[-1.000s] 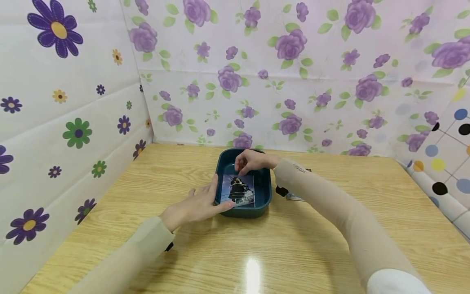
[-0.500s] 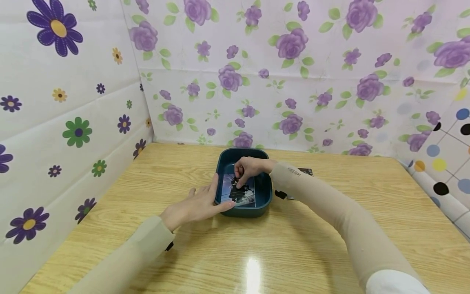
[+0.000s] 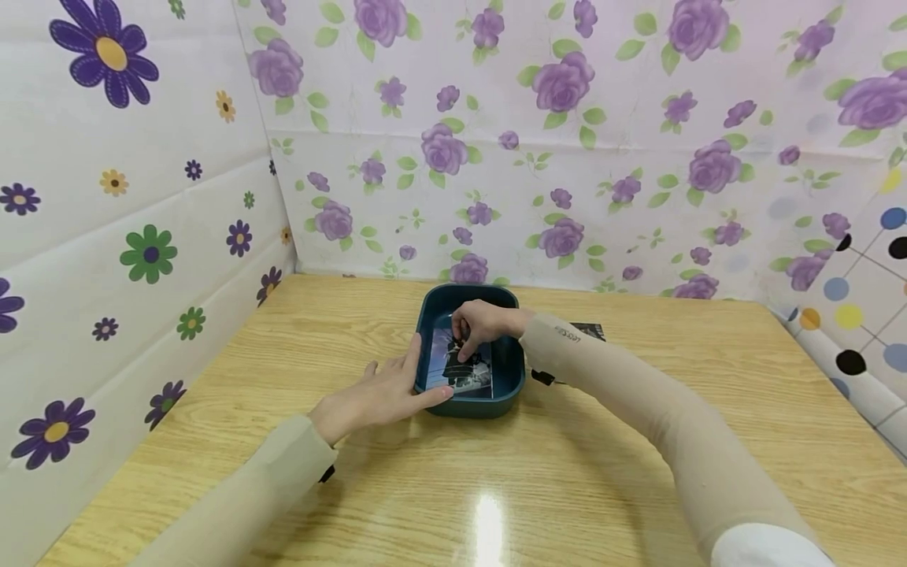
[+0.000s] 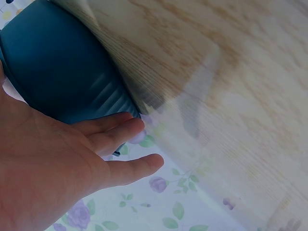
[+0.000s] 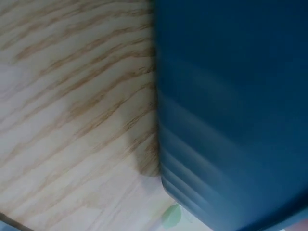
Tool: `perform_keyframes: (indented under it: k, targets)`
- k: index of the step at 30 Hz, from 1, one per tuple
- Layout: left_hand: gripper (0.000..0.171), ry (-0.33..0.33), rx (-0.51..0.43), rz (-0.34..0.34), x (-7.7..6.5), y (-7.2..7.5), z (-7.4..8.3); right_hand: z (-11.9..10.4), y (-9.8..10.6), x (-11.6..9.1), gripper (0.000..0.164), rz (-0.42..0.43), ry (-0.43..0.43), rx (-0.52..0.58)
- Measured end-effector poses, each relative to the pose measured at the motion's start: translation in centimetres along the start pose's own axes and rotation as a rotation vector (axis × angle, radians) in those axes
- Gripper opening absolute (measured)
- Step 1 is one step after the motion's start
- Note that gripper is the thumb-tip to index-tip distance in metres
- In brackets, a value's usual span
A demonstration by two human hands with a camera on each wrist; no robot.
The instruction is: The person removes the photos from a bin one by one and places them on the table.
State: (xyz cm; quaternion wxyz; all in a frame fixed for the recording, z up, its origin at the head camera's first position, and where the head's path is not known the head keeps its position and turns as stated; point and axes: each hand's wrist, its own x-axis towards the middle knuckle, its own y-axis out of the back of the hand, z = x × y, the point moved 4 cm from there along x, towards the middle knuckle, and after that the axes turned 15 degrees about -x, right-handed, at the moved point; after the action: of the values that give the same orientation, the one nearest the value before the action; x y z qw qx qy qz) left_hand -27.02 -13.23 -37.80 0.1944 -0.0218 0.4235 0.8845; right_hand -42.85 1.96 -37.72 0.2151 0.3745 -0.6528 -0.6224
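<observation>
In the head view a dark teal rectangular bin (image 3: 476,408) stands on the table. Inside lies a picture card (image 3: 439,362) showing a dark-clad figure on a purple-blue ground. My right hand (image 3: 485,321) reaches into the bin from the right, fingers curled, thumb pointing down onto the card; I cannot tell whether they pinch it. My left hand (image 3: 383,396) rests with spread, straight fingers at the bin's left side, thumb over the front rim. The left wrist view shows those straight fingers (image 4: 115,132) against the bin's ribbed wall. Only the bin's outer wall (image 5: 216,120) fills the right wrist view.
Another dark printed card (image 3: 590,330) lies on the table right of the bin, mostly hidden under the right sleeve (image 3: 638,386). The wood-grain table (image 3: 368,504) meets a rose-patterned cloth (image 3: 609,157) behind the bin and a flower-patterned cloth (image 3: 198,260) on the left.
My right hand has come down from the bin's far part onto the middle of the card. The card has slid slightly toward the bin's far end. My left hand has not moved.
</observation>
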Motion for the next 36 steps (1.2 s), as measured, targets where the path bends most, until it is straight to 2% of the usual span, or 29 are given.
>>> perform_keyframes:
  k: [3,5,13,18,22,25,28,32,36]
  targets:
    - [0.112,0.004,0.001,0.001,0.0,0.0,0.0,-0.1,0.3,-0.2,0.028,0.063,-0.017,-0.059]
    - [0.113,0.008,0.003,0.002,0.0,0.0,0.0,-0.3,0.7,-0.5,0.026,0.101,-0.021,-0.052]
    - [0.111,0.007,0.003,-0.003,0.1,-0.1,-0.1,-0.1,2.7,-1.5,0.024,0.161,-0.038,0.164]
    - [0.111,0.008,-0.008,-0.001,0.1,0.0,-0.1,1.2,5.2,-2.7,0.025,0.183,-0.060,0.263]
    - [0.112,0.007,-0.013,0.000,0.0,0.0,-0.1,2.0,7.8,-4.9,0.026,0.167,-0.088,0.344]
    - [0.111,0.003,-0.013,0.000,0.0,0.0,0.0,3.4,9.3,-6.7,0.029,0.164,-0.128,0.360]
    - [0.111,0.000,-0.013,-0.002,-0.1,-0.1,0.1,5.9,9.8,-8.5,0.031,0.170,-0.173,0.381]
    - [0.112,0.005,-0.010,0.000,-0.1,-0.1,0.1,9.4,9.4,-11.1,0.027,0.189,-0.214,0.399]
    - [0.112,0.009,-0.010,0.001,-0.1,-0.1,0.0,12.5,8.0,-14.3,0.022,0.166,-0.245,0.435]
